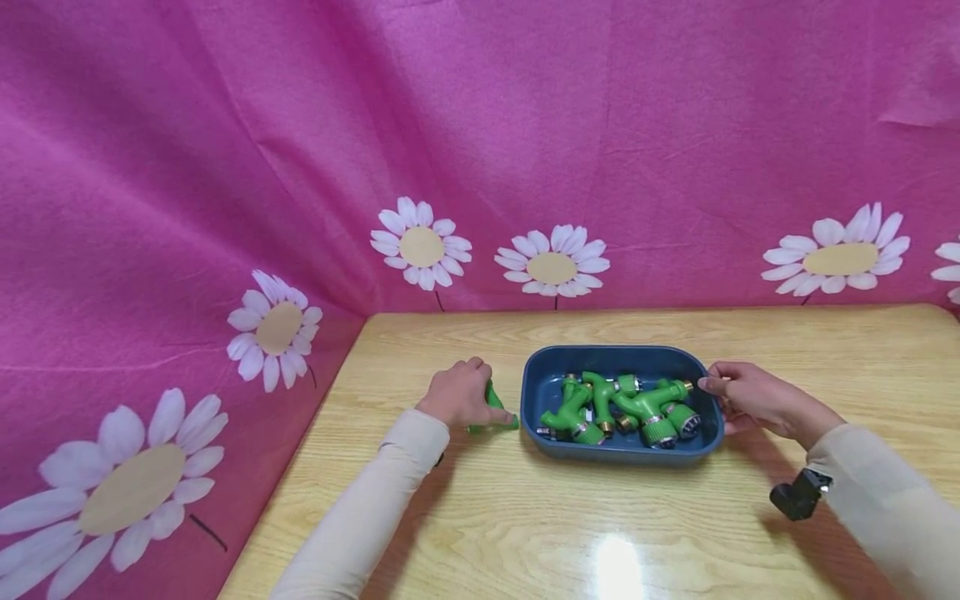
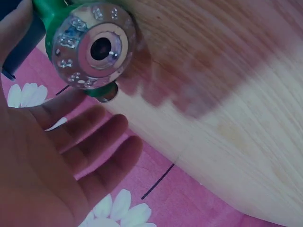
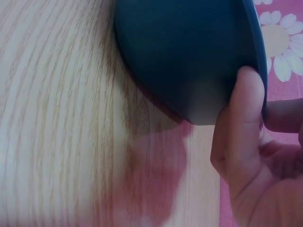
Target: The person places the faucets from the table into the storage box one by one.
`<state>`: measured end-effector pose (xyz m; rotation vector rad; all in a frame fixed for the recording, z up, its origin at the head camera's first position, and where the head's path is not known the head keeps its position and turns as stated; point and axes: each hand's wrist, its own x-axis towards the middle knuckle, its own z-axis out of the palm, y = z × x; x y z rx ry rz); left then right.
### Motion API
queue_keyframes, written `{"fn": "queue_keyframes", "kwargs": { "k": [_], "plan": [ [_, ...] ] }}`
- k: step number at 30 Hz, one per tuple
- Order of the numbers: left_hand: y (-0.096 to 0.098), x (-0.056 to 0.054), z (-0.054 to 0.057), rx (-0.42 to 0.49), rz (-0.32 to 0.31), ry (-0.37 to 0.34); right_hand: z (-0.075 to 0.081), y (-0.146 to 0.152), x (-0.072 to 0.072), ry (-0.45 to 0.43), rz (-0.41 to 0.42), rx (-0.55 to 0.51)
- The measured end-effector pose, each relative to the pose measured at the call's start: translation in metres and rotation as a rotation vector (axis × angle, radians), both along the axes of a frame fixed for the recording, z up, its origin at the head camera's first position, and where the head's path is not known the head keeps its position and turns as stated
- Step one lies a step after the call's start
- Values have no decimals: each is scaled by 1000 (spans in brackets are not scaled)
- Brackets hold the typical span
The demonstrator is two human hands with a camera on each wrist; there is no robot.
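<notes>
A dark blue tray (image 1: 615, 351) sits mid-table and holds several green hose fittings (image 1: 622, 408) with brass and chrome ends. My left hand (image 1: 480, 393) is curled over one more green fitting (image 1: 495, 402) lying on the wood just left of the tray. In the left wrist view, that fitting's chrome perforated face (image 2: 92, 45) shows above my loosely spread fingers (image 2: 111, 130). My right hand (image 1: 711, 387) pinches the tray's right rim. The thumb (image 3: 239, 123) presses on the tray's outer wall (image 3: 189, 47), with a finger over the rim.
The light wooden table (image 1: 600, 533) is backed and flanked on the left by a pink cloth with white daisies (image 1: 420, 246). A black wrist mount (image 1: 798, 493) is strapped to my right sleeve. The table's left edge runs close to my left forearm.
</notes>
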<state>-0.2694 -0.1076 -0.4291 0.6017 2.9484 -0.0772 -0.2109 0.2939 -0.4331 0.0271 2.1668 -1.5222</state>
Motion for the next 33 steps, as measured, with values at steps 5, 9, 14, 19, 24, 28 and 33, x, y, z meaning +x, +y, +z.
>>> {"fn": "queue_keyframes", "kwargs": {
  "k": [5, 9, 14, 19, 24, 28, 33],
  "plan": [
    [-1, -1, -1, -36, 74, 22, -1, 1, 0, 8, -4, 2],
    [-2, 0, 0, -56, 126, 38, -1, 1, -1, 12, 1, 3],
    [0, -1, 1, -48, 172, 43, -1, 1, -1, 0, -3, 6],
    [-10, -1, 2, 66, -41, -24, -1, 1, -1, -11, -5, 2],
    [-24, -2, 5, 146, -260, -181, -1, 0, -1, -17, -14, -4],
    [-29, -2, 7, 138, -310, -245, -1, 1, -2, -17, -15, -1],
    [-27, 0, 6, 102, -308, -234, 0, 1, -1, -18, -12, 2]
  ]
}}
